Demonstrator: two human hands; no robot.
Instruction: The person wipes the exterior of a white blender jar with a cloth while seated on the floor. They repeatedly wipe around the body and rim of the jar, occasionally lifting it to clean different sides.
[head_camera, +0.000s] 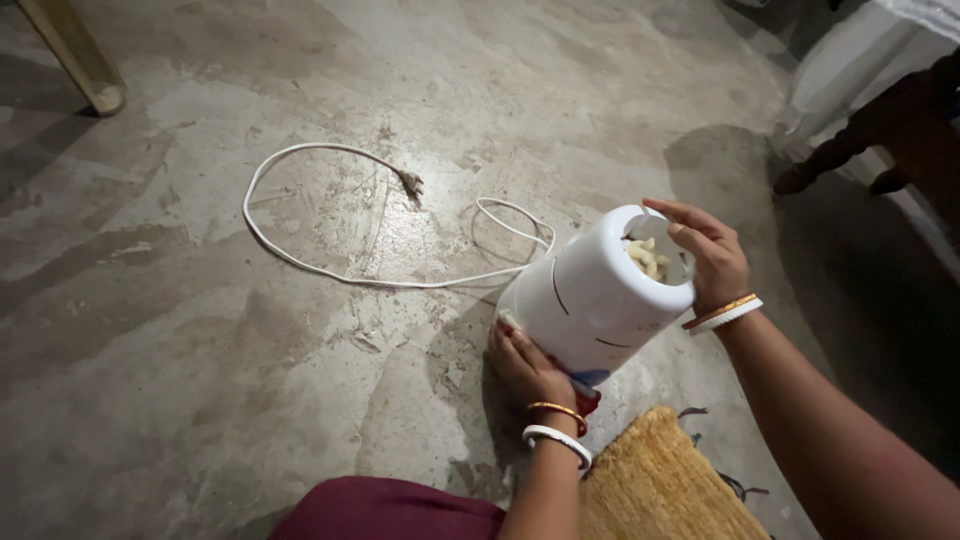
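the white grinder (590, 300) stood tilted on the concrete floor (200, 350), pale food pieces (648, 260) already inside its open top. the left hand (528, 368) pressed flat against its base, fingers closed on the body; the right hand (708, 255) curled over the rim. its white cord (300, 262) lay loose, the plug (410, 183) unconnected, so grinding seemingly had not begun.
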